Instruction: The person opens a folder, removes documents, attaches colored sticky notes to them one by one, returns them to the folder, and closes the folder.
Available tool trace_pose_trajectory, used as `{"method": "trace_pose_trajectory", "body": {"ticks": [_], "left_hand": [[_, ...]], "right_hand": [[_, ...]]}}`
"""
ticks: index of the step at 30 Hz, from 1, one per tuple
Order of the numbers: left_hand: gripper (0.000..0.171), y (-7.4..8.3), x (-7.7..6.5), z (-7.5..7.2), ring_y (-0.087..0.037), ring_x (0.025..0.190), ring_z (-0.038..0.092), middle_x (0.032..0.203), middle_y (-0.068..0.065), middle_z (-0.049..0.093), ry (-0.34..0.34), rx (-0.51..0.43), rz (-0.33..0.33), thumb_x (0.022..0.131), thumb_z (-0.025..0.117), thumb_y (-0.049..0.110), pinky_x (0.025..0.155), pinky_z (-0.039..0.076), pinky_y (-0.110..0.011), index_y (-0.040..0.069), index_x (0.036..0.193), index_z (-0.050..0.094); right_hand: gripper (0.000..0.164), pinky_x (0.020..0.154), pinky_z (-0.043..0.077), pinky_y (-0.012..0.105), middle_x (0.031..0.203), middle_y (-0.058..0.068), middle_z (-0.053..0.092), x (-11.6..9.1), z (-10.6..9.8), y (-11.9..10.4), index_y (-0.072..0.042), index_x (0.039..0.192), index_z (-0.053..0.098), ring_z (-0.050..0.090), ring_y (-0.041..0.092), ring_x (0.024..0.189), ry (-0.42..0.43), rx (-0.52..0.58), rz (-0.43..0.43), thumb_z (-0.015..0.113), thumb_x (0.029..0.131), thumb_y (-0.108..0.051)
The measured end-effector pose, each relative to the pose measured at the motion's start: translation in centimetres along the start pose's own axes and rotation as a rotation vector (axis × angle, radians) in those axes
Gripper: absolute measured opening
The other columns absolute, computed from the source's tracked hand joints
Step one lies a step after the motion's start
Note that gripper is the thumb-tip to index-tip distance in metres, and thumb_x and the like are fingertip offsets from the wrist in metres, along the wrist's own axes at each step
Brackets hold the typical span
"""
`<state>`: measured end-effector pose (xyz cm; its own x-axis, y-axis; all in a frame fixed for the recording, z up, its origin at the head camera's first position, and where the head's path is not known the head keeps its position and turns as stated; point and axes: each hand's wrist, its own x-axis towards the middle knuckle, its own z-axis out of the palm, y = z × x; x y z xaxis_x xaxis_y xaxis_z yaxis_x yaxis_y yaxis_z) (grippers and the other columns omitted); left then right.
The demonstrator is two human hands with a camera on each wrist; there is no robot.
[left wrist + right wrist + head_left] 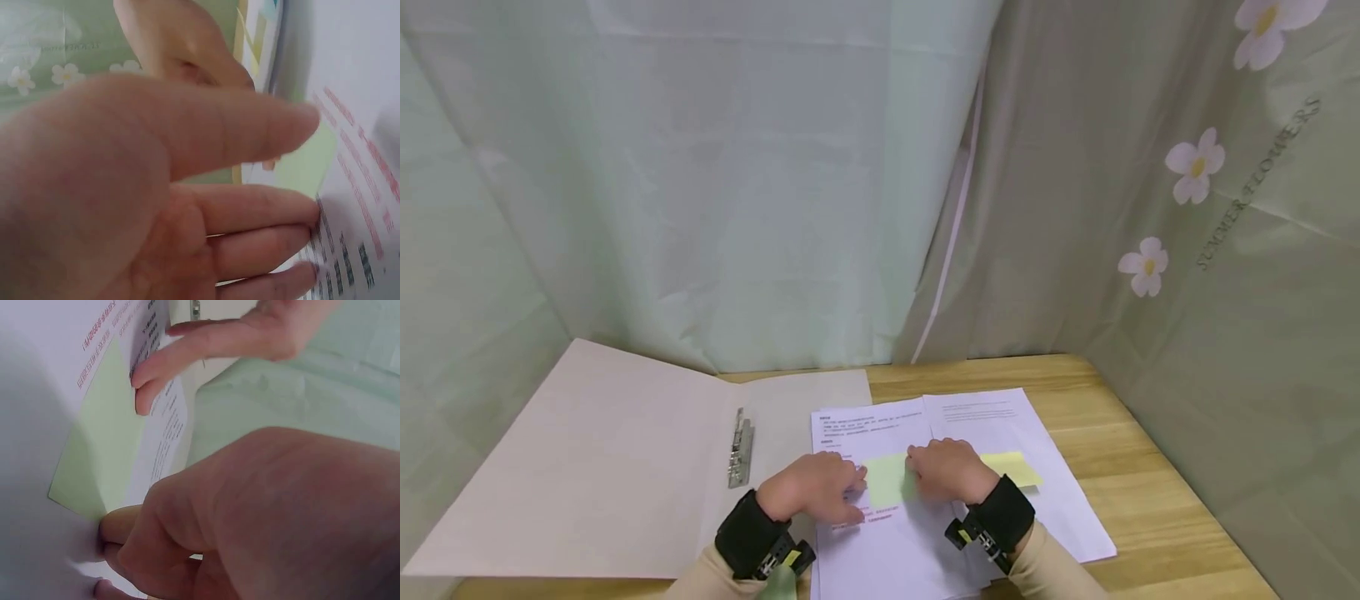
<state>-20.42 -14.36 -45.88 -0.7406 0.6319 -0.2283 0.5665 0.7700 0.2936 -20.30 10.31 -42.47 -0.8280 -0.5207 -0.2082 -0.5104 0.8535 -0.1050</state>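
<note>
A pale green sticky note [886,483] lies on a printed sheet [880,562] with black and red lines of text. My left hand [816,487] is at the note's left side. Its thumb and fingers are spread apart with nothing between them, fingertips touching the paper, as the left wrist view shows. At the opposite side, my right hand [951,471] presses bent fingertips against the note's edge and the sheet. In the right wrist view the green note [100,437] lies flat between both hands, its text-side edge beside the left fingers.
An open white binder [587,467] with a metal ring clip [741,450] spreads over the table's left. Another sheet [1045,433] bears a yellow sticky note [1013,468] beyond my right hand. Something green [780,583] sits beneath the left wrist. Curtains [775,183] surround the wooden table [1157,483].
</note>
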Motion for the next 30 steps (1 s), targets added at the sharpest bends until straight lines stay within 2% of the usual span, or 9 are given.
{"method": "trace_pose_trajectory", "body": {"ticks": [2, 4, 8, 12, 17, 21, 25, 27, 30], "left_hand": [[0.034, 0.5, 0.3, -0.1, -0.016, 0.082, 0.063, 0.089, 0.003, 0.07, 0.036, 0.023, 0.035, 0.099, 0.078, 0.039, 0.068, 0.048, -0.039, 0.006, 0.108, 0.081], [0.034, 0.8, 0.9, 0.4, -0.023, 0.109, 0.077, 0.119, -0.004, 0.082, 0.049, 0.022, 0.04, 0.1, 0.077, 0.037, 0.088, 0.061, -0.041, 0.007, 0.117, 0.082], [0.065, -0.2, 2.7, 3.0, -0.033, 0.157, 0.061, 0.171, -0.01, 0.059, 0.032, 0.054, 0.046, 0.104, 0.072, 0.041, 0.122, 0.055, -0.051, 0.014, 0.161, 0.063], [0.059, -1.2, 3.2, 4.3, -0.031, 0.151, 0.065, 0.166, -0.009, 0.065, 0.026, 0.08, 0.014, 0.105, 0.064, 0.037, 0.117, 0.058, -0.049, 0.017, 0.161, 0.064], [0.054, 1.9, 0.3, -0.2, -0.03, 0.143, 0.069, 0.155, -0.004, 0.074, -0.021, 0.031, -0.137, 0.098, 0.076, 0.033, 0.107, 0.058, -0.043, 0.013, 0.149, 0.074], [0.053, 3.6, -1.2, -2.4, -0.026, 0.126, 0.073, 0.151, -0.006, 0.077, -0.034, 0.005, -0.161, 0.092, 0.083, 0.029, 0.099, 0.057, -0.038, 0.009, 0.141, 0.079], [0.056, 1.0, 0.3, 0.0, -0.018, 0.101, 0.068, 0.14, -0.005, 0.081, -0.007, 0.061, -0.101, 0.092, 0.083, 0.037, 0.081, 0.053, -0.042, 0.012, 0.142, 0.079], [0.06, -0.4, 1.2, 1.2, -0.018, 0.105, 0.07, 0.139, -0.003, 0.081, -0.008, 0.069, -0.096, 0.091, 0.083, 0.042, 0.083, 0.055, -0.043, 0.014, 0.144, 0.077], [0.063, 0.2, 1.0, 0.7, -0.024, 0.12, 0.074, 0.143, -0.003, 0.08, -0.037, 0.066, -0.124, 0.092, 0.083, 0.041, 0.095, 0.059, -0.045, 0.013, 0.148, 0.075]], "right_hand": [[0.005, 0.066, 0.043, 0.037, 0.079, 0.005, 0.064, 0.0, 0.0, 0.1, -0.012, 0.105, 0.074, 0.057, 0.022, 0.074, 0.019, -0.017, -0.016, 0.069, 0.105, -0.011], [0.004, 0.066, 0.046, 0.037, 0.08, 0.005, 0.065, 0.0, 0.1, 0.0, -0.012, 0.101, 0.073, 0.06, 0.022, 0.075, 0.041, -0.038, -0.019, 0.07, 0.104, -0.012], [0.004, 0.066, 0.048, 0.038, 0.082, 0.006, 0.068, 0.0, 0.2, -0.1, -0.012, 0.1, 0.073, 0.063, 0.023, 0.076, 0.055, -0.054, -0.006, 0.072, 0.103, -0.013], [0.006, 0.064, 0.042, 0.036, 0.077, 0.004, 0.062, 0.0, 0.1, -0.1, -0.011, 0.106, 0.076, 0.055, 0.021, 0.072, 0.034, -0.017, 0.005, 0.07, 0.104, -0.011], [0.006, 0.064, 0.036, 0.034, 0.072, 0.002, 0.054, 0.1, 0.0, 0.0, -0.011, 0.102, 0.075, 0.049, 0.018, 0.07, 0.031, 0.021, 0.003, 0.069, 0.105, -0.01], [0.009, 0.064, 0.041, 0.034, 0.081, 0.003, 0.067, 0.3, 0.2, -0.2, -0.012, 0.11, 0.078, 0.056, 0.019, 0.073, 0.068, 0.013, -0.03, 0.07, 0.104, -0.011], [0.034, 0.069, 0.046, 0.035, 0.106, 0.006, 0.082, 0.5, 0.4, -1.1, -0.016, 0.135, 0.079, 0.062, 0.017, 0.079, 0.062, 0.014, -0.093, 0.073, 0.102, -0.011], [0.038, 0.07, 0.047, 0.035, 0.113, 0.006, 0.083, 0.5, 0.5, -1.6, -0.017, 0.139, 0.077, 0.061, 0.015, 0.08, 0.036, 0.005, -0.112, 0.073, 0.102, -0.013], [0.038, 0.073, 0.05, 0.035, 0.124, 0.006, 0.084, 0.5, 0.8, -2.0, -0.018, 0.141, 0.077, 0.064, 0.016, 0.082, 0.006, -0.013, -0.116, 0.072, 0.103, -0.015]]}}
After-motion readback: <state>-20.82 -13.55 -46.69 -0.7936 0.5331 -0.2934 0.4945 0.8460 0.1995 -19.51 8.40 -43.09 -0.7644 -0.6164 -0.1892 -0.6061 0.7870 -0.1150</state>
